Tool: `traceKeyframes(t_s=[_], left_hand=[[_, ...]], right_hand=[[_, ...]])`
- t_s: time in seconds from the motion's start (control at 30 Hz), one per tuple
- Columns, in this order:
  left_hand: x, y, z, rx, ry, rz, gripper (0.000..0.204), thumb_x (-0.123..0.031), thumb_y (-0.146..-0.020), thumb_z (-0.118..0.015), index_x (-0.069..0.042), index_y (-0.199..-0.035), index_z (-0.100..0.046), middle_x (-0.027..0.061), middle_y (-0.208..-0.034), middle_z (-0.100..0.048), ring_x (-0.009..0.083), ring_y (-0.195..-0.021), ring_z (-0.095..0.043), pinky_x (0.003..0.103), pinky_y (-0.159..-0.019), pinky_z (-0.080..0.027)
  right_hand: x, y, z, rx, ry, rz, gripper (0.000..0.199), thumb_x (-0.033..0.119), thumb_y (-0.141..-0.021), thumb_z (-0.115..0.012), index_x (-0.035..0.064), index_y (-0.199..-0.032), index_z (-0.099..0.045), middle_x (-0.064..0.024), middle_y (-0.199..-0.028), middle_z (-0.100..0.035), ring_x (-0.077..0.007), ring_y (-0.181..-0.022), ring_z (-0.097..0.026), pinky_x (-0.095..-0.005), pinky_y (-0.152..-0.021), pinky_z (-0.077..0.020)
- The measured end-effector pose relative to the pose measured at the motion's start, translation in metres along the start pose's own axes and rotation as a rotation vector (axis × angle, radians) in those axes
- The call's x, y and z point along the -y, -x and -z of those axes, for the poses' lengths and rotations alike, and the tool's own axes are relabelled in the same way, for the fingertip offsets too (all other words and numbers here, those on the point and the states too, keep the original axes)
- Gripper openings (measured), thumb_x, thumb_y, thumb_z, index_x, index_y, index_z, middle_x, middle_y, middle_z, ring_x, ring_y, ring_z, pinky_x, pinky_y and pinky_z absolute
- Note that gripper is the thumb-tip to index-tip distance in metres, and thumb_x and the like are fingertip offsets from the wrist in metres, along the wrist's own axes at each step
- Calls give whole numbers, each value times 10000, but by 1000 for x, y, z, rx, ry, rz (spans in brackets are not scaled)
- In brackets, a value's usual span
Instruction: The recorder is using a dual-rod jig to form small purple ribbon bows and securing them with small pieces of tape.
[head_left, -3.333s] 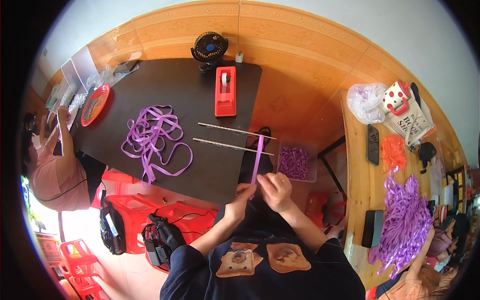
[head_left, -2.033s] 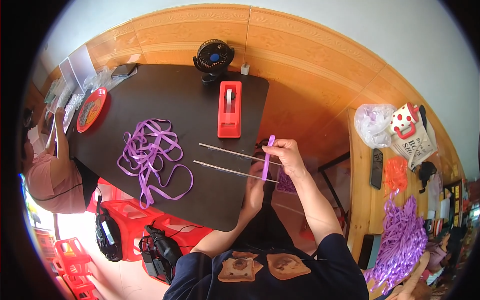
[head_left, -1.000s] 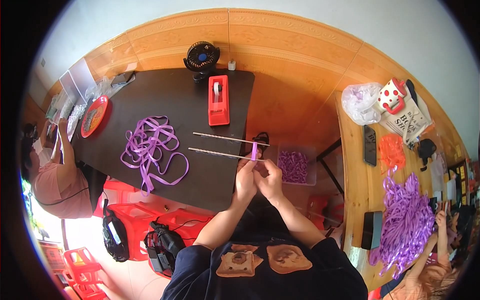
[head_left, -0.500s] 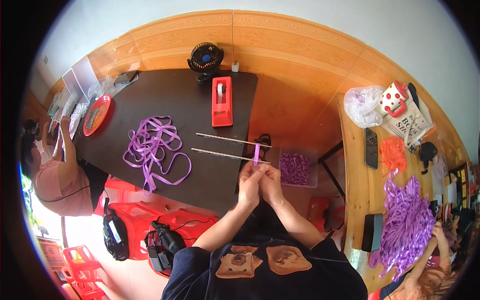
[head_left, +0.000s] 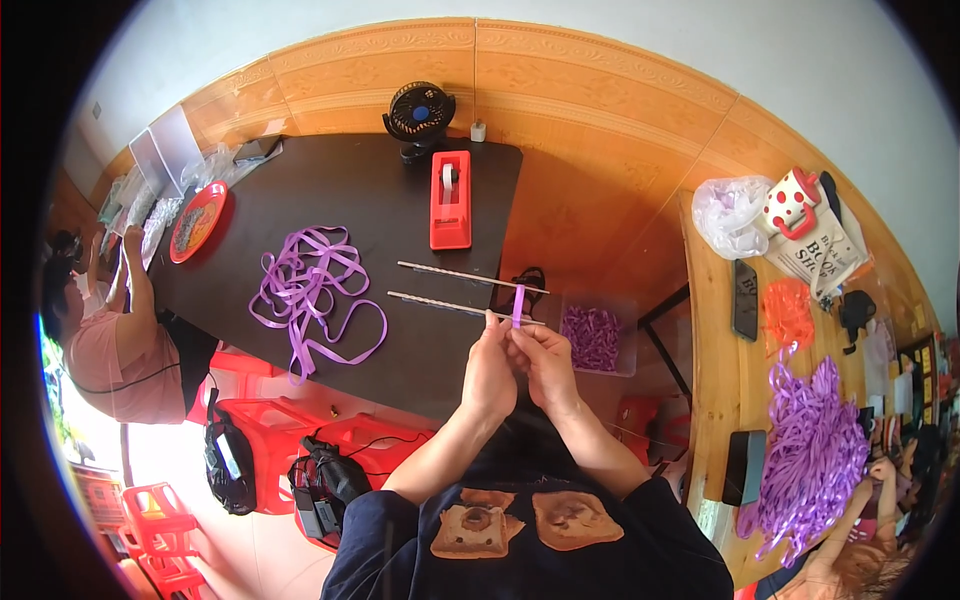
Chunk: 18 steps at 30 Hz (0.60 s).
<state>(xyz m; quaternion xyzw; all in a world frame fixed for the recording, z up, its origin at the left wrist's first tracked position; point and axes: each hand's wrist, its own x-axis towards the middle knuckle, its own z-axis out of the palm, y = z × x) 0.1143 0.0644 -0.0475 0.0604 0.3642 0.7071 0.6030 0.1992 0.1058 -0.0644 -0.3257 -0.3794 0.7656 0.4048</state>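
Note:
Two thin, twisted metal rods, the far rod [head_left: 450, 273] and the near rod [head_left: 440, 304], lie side by side and jut past the dark table's right edge. A short purple ribbon [head_left: 519, 302] spans both near their right ends. Just below the near rod, my right hand [head_left: 548, 368] pinches the ribbon's lower end. Close beside it, my left hand [head_left: 490, 375] is closed, one fingertip raised by the near rod; what it holds is hidden. A loose heap of purple ribbon [head_left: 308, 290] lies left of the rods.
On the dark table [head_left: 400, 370] stand a red tape dispenser [head_left: 451, 215], black fan [head_left: 420, 113] and red plate [head_left: 198, 222]. A clear bin [head_left: 625, 350] holds purple pieces below. The wooden table [head_left: 715, 400] bears more purple ribbon [head_left: 810, 450]. Other people sit at left and lower right.
My left hand has drawn slightly apart from the right, with a fingertip now up by the near rod. My right hand stays at the ribbon. The whole view has shifted a little.

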Motion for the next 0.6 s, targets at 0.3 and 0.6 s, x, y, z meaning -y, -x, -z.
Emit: traceKeyframes(t_s=[0.3,0.6], left_hand=[[-42,9,-7,177,137,325,846,-620,-952,-295,68,-1437,-209,201,-1423,-348,326,-1300,-370,398,-1037,-302],[-59,8,-8,234,168,420,877,-648,-938,-282,72,-1433,-209,228,-1453,-302,392,-1329,-333,427,-1075,-264]], right_hand=[[49,-2,5,-134,175,267,124,152,-896,-634,39,-936,-668,-17,-788,-654,-47,-662,-542,-170,-598,-397],[77,-132,-59,267,473,290,229,207,-901,-652,11,-1019,-670,28,-864,-621,-44,-802,-518,-205,-666,-388]])
